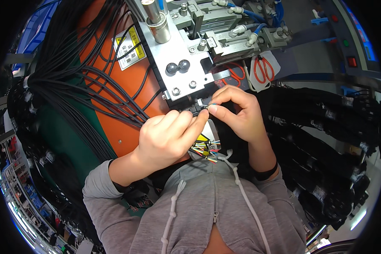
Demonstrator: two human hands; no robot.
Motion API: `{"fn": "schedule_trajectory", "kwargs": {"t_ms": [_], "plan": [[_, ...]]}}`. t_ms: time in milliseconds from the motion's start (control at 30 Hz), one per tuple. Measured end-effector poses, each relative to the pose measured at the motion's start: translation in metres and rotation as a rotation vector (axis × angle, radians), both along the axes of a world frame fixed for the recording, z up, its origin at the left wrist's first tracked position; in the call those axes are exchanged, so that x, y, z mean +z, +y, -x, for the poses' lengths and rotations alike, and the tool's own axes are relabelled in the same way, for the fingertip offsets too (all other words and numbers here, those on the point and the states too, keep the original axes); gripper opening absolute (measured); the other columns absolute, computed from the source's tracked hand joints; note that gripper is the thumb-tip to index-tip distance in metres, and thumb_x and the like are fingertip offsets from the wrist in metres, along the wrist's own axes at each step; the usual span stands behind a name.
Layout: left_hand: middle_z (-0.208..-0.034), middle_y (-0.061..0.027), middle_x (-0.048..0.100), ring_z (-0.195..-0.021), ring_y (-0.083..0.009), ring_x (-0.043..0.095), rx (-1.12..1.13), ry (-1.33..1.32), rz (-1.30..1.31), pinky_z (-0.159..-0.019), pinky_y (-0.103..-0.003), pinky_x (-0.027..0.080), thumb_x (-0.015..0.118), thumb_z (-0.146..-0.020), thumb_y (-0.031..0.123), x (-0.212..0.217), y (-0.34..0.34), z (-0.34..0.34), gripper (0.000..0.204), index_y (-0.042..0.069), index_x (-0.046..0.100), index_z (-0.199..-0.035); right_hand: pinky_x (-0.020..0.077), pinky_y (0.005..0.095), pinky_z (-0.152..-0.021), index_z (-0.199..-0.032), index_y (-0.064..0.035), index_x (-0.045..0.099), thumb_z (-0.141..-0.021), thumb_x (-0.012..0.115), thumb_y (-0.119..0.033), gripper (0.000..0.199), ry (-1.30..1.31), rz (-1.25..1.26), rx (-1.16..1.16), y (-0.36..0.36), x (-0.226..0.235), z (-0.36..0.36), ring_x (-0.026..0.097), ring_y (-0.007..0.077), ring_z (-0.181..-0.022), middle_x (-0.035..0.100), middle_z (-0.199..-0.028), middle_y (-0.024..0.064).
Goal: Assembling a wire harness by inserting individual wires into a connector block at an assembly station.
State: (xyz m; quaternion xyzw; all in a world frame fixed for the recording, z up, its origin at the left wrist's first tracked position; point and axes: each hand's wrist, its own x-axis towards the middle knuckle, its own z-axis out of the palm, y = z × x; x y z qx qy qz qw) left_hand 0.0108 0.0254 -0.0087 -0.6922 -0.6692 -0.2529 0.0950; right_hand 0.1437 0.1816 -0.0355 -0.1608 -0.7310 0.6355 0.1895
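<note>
My left hand (167,133) is closed, its index finger reaching to a small dark fixture (194,109) at the front of a metal press machine (165,59). Thumb and forefinger of my right hand (241,114) are pinched together just right of that fingertip. What either hand grips is too small or hidden to make out; a tiny greenish bit shows at the right fingertips. Beside them, a small white piece (200,102) sits on the fixture. Below my fingers, a bunch of stripped multicoloured wire ends (205,151) hangs in front of my grey jacket.
Black cables (110,91) fan from a bundle at the left across the orange table (114,127), toward my left hand. Red-handled scissors (263,70) lie behind my right hand. Blue air hoses (249,15) run over the machine's cylinders. Dark cable bundles (326,148) hang at the right.
</note>
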Motion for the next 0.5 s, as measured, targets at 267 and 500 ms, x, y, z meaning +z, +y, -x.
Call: {"fn": "schedule_trajectory", "kwargs": {"t_ms": [267,500], "plan": [[-0.071,-0.0008,0.042,-0.058,-0.0111,0.048,0.035,0.022,0.144,-0.046,-0.026,0.039,0.066,-0.066,0.011,-0.002,-0.002,-0.003,0.044,0.005,0.068,-0.109,0.0473,0.0284,-0.068,-0.079,0.0020,0.063,-0.076,0.069,0.001,0.007,-0.090,-0.311,-0.141,-0.012,0.002,0.009,0.062,0.0179,-0.074,0.064,-0.074,0.0083],[-0.072,-0.0012,0.041,-0.060,-0.0109,0.049,0.111,0.046,0.176,-0.046,-0.025,0.039,0.065,-0.067,0.008,0.000,0.000,-0.009,0.042,0.005,0.068,-0.109,0.0444,0.0284,-0.060,-0.073,0.0006,0.060,-0.073,0.067,0.003,0.008,-0.040,-0.631,-0.148,-0.014,-0.005,0.014,0.058,0.0199,-0.065,0.060,-0.070,0.0085]]}}
